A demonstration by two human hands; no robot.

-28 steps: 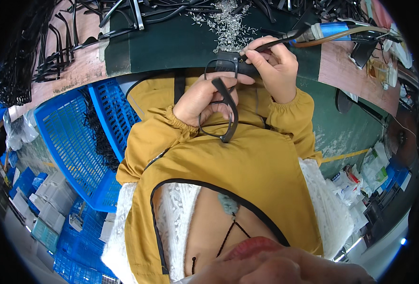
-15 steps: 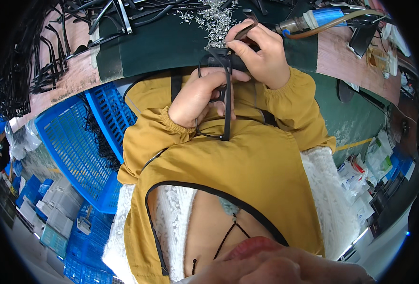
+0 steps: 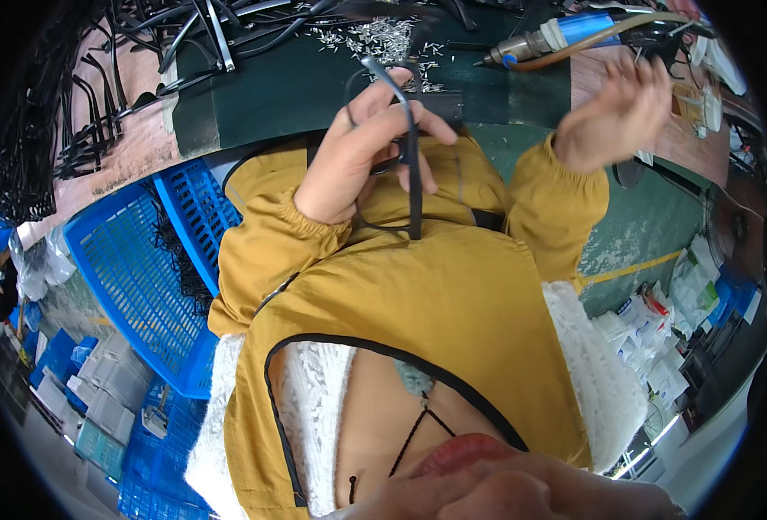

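My left hand (image 3: 362, 152) is closed around a dark eyeglass frame (image 3: 414, 186) above my lap, just in front of the table edge. One temple of the frame runs upright past the fingers, its tip towards the table. Part of the frame is hidden by the hand. My right hand (image 3: 613, 117) is raised over the table's right side, close to dark things lying there. Its fingers are smeared by motion, so whether they hold anything does not show. Past the left hand, small silver pins or screws (image 3: 375, 39) lie scattered on the dark green mat (image 3: 279, 100).
A blue-bodied powered hand tool with a brown hose (image 3: 565, 39) lies at the back right. Black eyeglass parts (image 3: 97, 95) pile up on the left. Blue plastic baskets (image 3: 132, 269) stand at my left, below the table. Bags (image 3: 652, 338) lie at lower right.
My right hand has moved right, away from the eyeglass frame and the dark curved tool it was working with. The frame has tilted in my left hand, its temple tip now nearer the table.
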